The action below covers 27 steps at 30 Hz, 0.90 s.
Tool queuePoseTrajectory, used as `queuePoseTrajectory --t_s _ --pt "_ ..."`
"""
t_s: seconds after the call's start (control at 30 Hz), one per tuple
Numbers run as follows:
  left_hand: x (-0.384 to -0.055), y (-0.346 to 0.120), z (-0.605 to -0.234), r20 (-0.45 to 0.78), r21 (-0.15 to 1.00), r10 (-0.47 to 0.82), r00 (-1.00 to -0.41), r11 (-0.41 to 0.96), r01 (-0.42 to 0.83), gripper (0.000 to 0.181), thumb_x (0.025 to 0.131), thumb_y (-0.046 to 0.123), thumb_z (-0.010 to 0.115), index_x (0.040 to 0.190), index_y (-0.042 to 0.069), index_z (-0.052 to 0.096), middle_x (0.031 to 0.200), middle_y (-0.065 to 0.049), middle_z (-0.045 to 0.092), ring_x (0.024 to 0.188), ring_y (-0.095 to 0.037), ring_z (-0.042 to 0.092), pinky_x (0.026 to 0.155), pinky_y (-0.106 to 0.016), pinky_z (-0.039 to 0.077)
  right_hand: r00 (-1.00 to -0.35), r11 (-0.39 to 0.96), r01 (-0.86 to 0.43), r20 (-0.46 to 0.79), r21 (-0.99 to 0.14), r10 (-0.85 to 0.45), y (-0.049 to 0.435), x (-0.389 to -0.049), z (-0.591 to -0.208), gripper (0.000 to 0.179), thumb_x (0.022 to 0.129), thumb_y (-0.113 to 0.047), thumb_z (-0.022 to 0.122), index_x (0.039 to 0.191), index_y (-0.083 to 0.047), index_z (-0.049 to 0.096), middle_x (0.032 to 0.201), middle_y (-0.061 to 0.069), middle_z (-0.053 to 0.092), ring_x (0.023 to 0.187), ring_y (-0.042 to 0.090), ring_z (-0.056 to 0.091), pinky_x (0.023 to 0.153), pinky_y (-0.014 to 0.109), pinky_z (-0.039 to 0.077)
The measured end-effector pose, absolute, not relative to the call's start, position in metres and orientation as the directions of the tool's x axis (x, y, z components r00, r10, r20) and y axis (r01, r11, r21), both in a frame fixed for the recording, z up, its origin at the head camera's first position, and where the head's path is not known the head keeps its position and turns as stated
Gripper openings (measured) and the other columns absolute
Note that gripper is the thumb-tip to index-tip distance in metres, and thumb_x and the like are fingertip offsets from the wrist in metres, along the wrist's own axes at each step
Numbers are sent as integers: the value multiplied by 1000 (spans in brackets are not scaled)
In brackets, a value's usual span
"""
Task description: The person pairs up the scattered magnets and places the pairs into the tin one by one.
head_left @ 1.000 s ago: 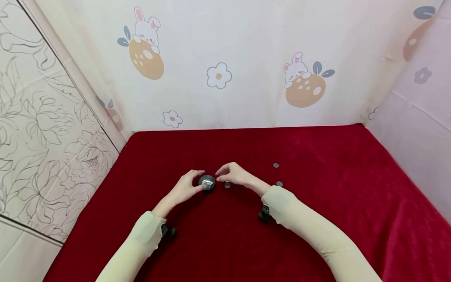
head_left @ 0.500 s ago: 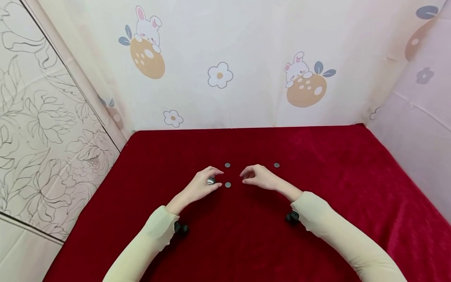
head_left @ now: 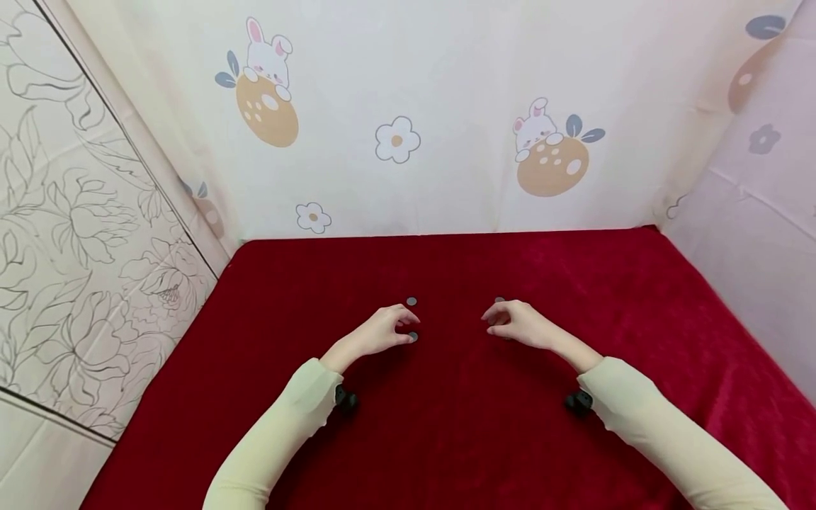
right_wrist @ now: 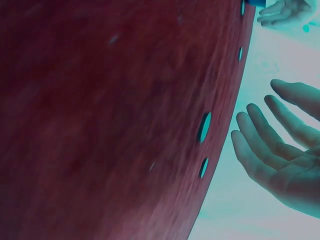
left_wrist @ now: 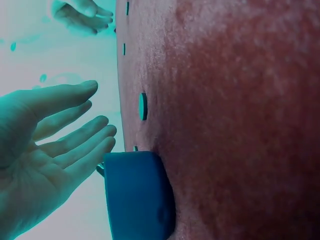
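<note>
Bowl, one: blue outside, standing on a red cloth; in the left wrist view, screened by a hand in the head view.

Left hand: above and beside the bowl, thumb spread from lightly bent fingers, nothing held. Whether it touches the bowl cannot be told.

Discs, four, small, flat, greyish, all to the right of the bowl. Back near disc: right of the bowl, towards the wall. Front near disc: just right of the bowl, by the left thumb. Back far disc: well right of the bowl. Front far disc: likewise well right, mostly covered in the head view.

Right hand: well right of the bowl, over the far pair, fingers loosely parted, grip vacant.

Curtain: behind the bowl, printed with rabbits and flowers.
</note>
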<state>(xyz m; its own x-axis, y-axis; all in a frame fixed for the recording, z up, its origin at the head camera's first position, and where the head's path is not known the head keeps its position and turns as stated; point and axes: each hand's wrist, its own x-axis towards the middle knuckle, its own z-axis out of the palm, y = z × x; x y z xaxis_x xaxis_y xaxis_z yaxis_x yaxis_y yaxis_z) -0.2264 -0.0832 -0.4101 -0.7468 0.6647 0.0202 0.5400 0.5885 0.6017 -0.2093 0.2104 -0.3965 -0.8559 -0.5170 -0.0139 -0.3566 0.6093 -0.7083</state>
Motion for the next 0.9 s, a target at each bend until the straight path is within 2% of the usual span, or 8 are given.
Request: queuePoseTrajectory --t_s 0.37,0.9 --pt "-237 -80 -413 -68 548 678 -732 638 540 31 77 11 68 106 2 61 102 -8 58 95 -19 55 80 -27 45 -866 688 -367 -39 -627 -498 233 -211 -404 25 77 -5 65 99 5 62 97 16 61 84 26 58 69 30 47" --pt "-247 -72 -418 -131 448 689 -713 683 577 26 74 9 71 98 2 64 94 -6 56 86 -17 55 74 -24 45 -866 710 -367 -57 -601 -496 232 -216 -411 27 70 -1 69 94 9 63 85 13 62 75 23 58 63 27 47"
